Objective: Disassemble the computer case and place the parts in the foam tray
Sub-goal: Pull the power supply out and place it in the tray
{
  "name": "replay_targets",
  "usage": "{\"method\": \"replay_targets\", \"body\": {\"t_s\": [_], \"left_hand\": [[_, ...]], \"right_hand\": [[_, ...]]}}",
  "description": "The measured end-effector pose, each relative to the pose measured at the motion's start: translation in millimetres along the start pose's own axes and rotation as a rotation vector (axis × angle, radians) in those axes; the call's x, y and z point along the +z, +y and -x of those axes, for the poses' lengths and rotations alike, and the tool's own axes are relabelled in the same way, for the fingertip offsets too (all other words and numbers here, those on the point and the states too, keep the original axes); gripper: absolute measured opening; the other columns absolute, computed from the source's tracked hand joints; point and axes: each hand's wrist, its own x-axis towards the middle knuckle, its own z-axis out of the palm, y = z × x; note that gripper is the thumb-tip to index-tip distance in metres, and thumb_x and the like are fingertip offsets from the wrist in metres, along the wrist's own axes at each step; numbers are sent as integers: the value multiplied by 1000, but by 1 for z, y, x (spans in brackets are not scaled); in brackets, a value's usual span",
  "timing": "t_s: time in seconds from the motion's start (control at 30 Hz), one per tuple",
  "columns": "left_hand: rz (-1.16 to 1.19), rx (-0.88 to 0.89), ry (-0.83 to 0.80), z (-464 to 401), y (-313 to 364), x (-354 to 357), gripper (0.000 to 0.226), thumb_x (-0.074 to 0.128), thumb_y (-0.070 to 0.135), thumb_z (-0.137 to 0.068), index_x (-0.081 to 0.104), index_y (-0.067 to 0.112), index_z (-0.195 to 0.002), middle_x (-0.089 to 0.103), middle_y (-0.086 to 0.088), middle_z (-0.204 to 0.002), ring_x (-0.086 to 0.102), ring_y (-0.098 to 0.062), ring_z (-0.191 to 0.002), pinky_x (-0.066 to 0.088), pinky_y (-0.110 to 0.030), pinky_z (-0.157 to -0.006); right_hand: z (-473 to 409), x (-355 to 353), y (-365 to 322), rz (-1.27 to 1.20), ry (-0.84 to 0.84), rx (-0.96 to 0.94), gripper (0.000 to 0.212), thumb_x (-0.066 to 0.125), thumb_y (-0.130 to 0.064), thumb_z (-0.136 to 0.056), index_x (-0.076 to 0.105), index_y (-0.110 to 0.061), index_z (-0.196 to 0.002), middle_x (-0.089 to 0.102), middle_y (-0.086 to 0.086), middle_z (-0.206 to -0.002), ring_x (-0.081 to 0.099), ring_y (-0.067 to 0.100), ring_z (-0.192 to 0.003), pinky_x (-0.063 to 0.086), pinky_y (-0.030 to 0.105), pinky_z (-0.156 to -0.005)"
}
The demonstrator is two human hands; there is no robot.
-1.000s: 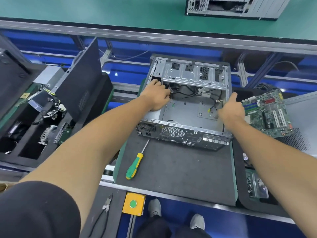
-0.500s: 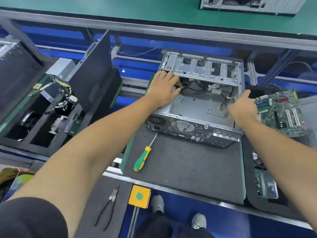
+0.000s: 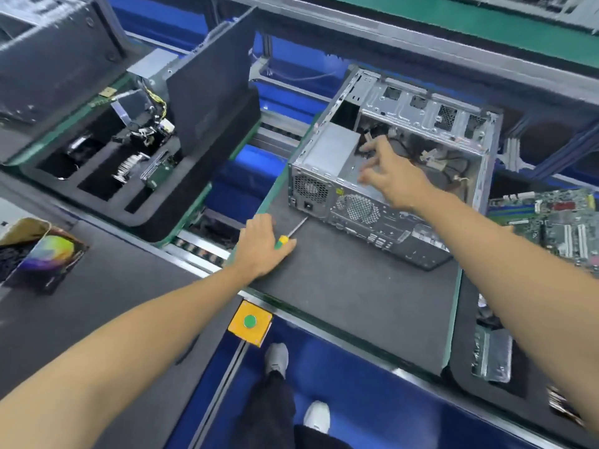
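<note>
Left hand (image 3: pixel 263 244) laid over handle of screwdriver (image 3: pixel 287 238) on mat (image 3: pixel 356 296), fingers curling, not yet clenched. Shaft aimed up-right at computer case (image 3: pixel 389 176), just beyond tip. Right hand (image 3: pixel 387 175) spread, empty, inside case opening.

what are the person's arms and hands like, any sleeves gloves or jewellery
Both arms are bare from the hands back to the frame edge: no sleeves show in this picture. The left hand and right hand wear no gloves, and no watch, bracelet or ring shows, though the right hand is motion-blurred, so a thin ring could be missed. Below, dark trousers and light grey shoes are visible.
</note>
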Motion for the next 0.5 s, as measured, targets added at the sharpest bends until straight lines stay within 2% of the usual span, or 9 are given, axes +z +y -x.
{"method": "replay_targets", "body": {"t_s": [0.03,0.1,0.17,0.23,0.27,0.33,0.4,0.5], "left_hand": [[-36,4,-28,2,2,3,56,68,61,-85,52,11,-107,53,-9,-109,51,-34,-102,42,-47,-85],[-68,4,-56,4,8,4,51,67,57,-88,51,14,-110,55,-9,-113,53,-33,-106,43,-46,-88],[-96,44,-82,3,12,5,46,61,51,-96,48,12,-114,54,-12,-117,53,-35,-108,44,-48,-89],[-135,107,-99,5,13,6,43,56,47,-100,48,10,-120,52,-13,-120,53,-37,-109,45,-49,-90],[-142,126,-95,7,12,6,43,54,48,-102,48,11,-122,51,-13,-121,54,-36,-109,45,-49,-90],[-130,150,-77,9,8,5,41,50,50,-103,51,16,-125,52,-10,-121,54,-32,-109,47,-48,-88],[-124,183,-51,9,4,6,39,50,52,-102,52,20,-124,53,-7,-119,52,-28,-109,47,-45,-86],[-149,278,-44,8,-1,7,38,53,53,-101,54,21,-123,51,-5,-118,48,-27,-107,45,-42,-85]], "right_hand": [[-4,9,-9,4,-7,-7,54,53,-50,-86,34,-35,-135,60,-10,-124,63,25,-106,47,49,-95],[-18,25,-18,-29,51,0,64,59,-49,-87,30,-37,-143,36,5,-149,61,26,-110,46,48,-99],[-37,33,-25,-145,105,21,71,61,-44,-86,27,-39,-149,21,7,-151,59,25,-101,47,46,-98],[-57,39,-28,-360,153,123,74,60,-37,-87,25,-35,-153,23,10,-145,53,24,-90,51,46,-91],[-67,42,-26,-444,168,187,76,61,-32,-88,23,-33,-155,26,13,-145,51,24,-85,52,42,-81],[-79,49,-21,-510,121,276,87,63,-25,-88,14,-32,-160,31,10,-142,47,21,-70,44,32,-59],[-86,54,-15,-504,61,290,96,63,-21,-89,3,-36,-162,33,3,-136,46,17,-68,40,27,-56],[-95,57,-4,-557,64,255,101,64,-15,-92,-4,-37,-162,26,2,-152,49,11,-82,46,16,-56]]}}
